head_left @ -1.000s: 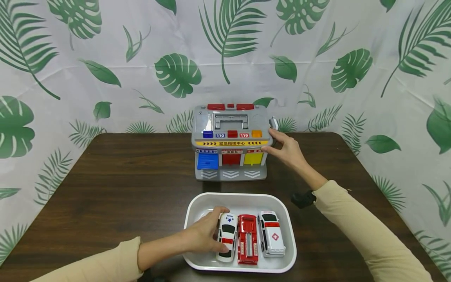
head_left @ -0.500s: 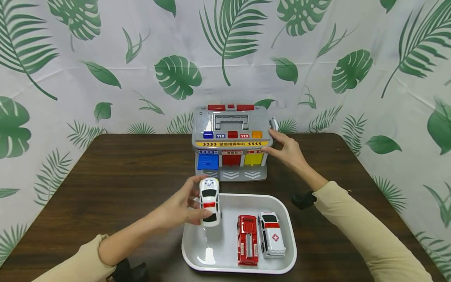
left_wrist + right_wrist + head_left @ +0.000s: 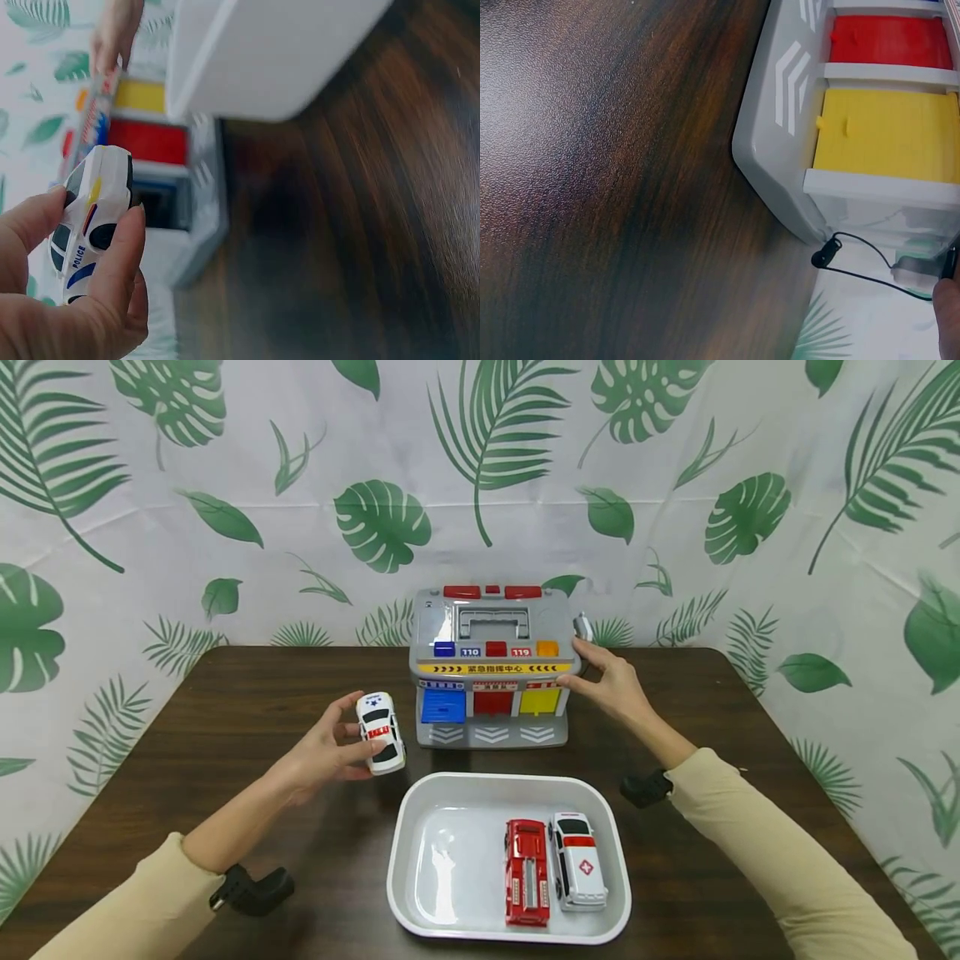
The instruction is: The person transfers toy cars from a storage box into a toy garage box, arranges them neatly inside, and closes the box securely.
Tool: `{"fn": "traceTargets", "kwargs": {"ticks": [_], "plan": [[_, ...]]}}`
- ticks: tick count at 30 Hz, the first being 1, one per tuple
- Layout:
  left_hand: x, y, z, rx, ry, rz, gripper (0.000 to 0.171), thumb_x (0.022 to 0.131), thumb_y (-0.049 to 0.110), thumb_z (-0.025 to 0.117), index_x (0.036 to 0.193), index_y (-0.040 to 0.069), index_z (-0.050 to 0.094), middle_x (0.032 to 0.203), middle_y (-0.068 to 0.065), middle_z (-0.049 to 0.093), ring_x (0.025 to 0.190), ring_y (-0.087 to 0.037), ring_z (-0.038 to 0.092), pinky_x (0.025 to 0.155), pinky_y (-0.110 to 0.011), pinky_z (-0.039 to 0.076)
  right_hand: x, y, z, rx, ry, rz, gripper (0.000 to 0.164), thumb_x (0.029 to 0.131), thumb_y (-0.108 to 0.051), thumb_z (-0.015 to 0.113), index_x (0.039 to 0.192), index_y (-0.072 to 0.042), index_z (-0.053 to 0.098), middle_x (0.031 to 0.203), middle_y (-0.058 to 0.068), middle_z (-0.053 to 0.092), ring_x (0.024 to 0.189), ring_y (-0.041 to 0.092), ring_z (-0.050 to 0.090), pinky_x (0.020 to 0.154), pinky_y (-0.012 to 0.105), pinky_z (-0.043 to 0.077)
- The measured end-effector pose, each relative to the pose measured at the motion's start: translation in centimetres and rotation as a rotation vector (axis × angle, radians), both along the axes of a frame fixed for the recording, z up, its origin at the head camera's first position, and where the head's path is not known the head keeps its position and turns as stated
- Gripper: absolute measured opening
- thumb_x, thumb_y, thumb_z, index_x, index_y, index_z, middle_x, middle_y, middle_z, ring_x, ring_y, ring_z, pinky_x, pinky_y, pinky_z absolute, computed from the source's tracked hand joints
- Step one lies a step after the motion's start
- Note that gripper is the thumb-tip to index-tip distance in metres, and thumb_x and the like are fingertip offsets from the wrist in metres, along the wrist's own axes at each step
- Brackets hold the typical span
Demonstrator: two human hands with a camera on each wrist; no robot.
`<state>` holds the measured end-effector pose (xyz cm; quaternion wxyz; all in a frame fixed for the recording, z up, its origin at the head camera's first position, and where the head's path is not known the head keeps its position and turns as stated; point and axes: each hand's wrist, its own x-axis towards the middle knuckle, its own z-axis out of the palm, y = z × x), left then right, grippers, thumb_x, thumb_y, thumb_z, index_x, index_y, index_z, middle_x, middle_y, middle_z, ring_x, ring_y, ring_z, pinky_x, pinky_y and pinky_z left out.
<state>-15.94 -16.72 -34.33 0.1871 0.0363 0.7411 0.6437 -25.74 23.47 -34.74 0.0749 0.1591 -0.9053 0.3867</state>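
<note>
My left hand (image 3: 322, 750) pinches a white toy police car (image 3: 381, 734) between thumb and fingers, raised over the table left of the tray. The left wrist view shows the car (image 3: 91, 214) with its "POLICE" side and wheels. Behind stands a grey toy garage (image 3: 492, 627) with blue, red and yellow doors. Its blue door (image 3: 443, 706) is swung outward, and a dark opening (image 3: 161, 204) shows there in the left wrist view; the red and yellow doors are down. My right hand (image 3: 615, 681) grips the garage's right roof corner, thumb in front.
In front of the garage sits a white tray (image 3: 420, 926) with a red toy fire engine (image 3: 527, 872) and a white toy ambulance (image 3: 578, 860) in its right half. A black cord (image 3: 870, 279) hangs by the garage's right side. A leaf-print cloth (image 3: 300, 552) backs the table.
My left hand has lifted the police car out of the tray and carried it left and away from me, past the tray's rim. The right hand stays at the garage.
</note>
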Motion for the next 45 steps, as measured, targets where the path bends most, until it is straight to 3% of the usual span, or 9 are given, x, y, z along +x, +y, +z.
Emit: {"fn": "traceTargets", "kwargs": {"ticks": [7, 15, 28, 33, 45], "plan": [[-1.5, -0.2, -2.1, 0.011, -0.053, 0.028, 0.082, 0.09, 0.01, 0.062, 0.147, 0.009, 0.004, 0.132, -0.03, 0.039, 0.093, -0.017, 0.062, 0.084, -0.044, 0.054, 0.0, -0.2, 0.0, -0.001, -0.008, 0.001, 0.074, 0.082, -0.03, 0.073, 0.143, -0.008, 0.038, 0.148, 0.014, 0.037, 0.135, 0.03, 0.037, 0.107, 0.046, 0.035], [-2.5, 0.7, -3.8, 0.026, -0.061, -0.016, 0.077, 0.09, 0.009, 0.061, 0.148, 0.007, 0.009, 0.136, -0.032, 0.04, 0.094, -0.018, 0.062, 0.086, -0.046, 0.053, 0.1, -0.1, 0.1, 0.005, 0.009, -0.013, 0.073, 0.081, -0.028, 0.074, 0.142, -0.007, 0.039, 0.147, 0.015, 0.038, 0.133, 0.031, 0.039, 0.106, 0.047, 0.036], [-3.5, 2.8, -4.8, 0.02, -0.092, -0.041, 0.072, 0.089, 0.012, 0.064, 0.147, 0.005, 0.021, 0.14, -0.028, 0.041, 0.112, -0.032, 0.057, 0.089, -0.045, 0.052, 0.1, -0.1, -0.1, -0.003, 0.01, -0.009, 0.073, 0.082, -0.028, 0.073, 0.142, -0.007, 0.039, 0.147, 0.014, 0.039, 0.132, 0.031, 0.04, 0.105, 0.046, 0.038], [-4.0, 3.8, -5.1, -0.008, -0.118, -0.024, 0.068, 0.089, 0.016, 0.065, 0.145, 0.004, 0.027, 0.141, -0.025, 0.042, 0.115, -0.034, 0.055, 0.089, -0.046, 0.051, 0.2, -0.1, -0.1, -0.006, 0.014, 0.001, 0.072, 0.082, -0.027, 0.073, 0.142, -0.007, 0.039, 0.146, 0.016, 0.039, 0.131, 0.031, 0.041, 0.102, 0.045, 0.041], [-5.0, 5.9, -5.7, 0.043, -0.142, 0.024, 0.058, 0.093, 0.016, 0.06, 0.14, -0.004, 0.032, 0.142, -0.024, 0.042, 0.125, -0.038, 0.047, 0.097, -0.052, 0.044, 0.1, 0.0, -0.3, -0.023, 0.017, 0.006, 0.072, 0.081, -0.027, 0.074, 0.142, -0.006, 0.04, 0.146, 0.016, 0.039, 0.131, 0.031, 0.042, 0.102, 0.045, 0.041]]}}
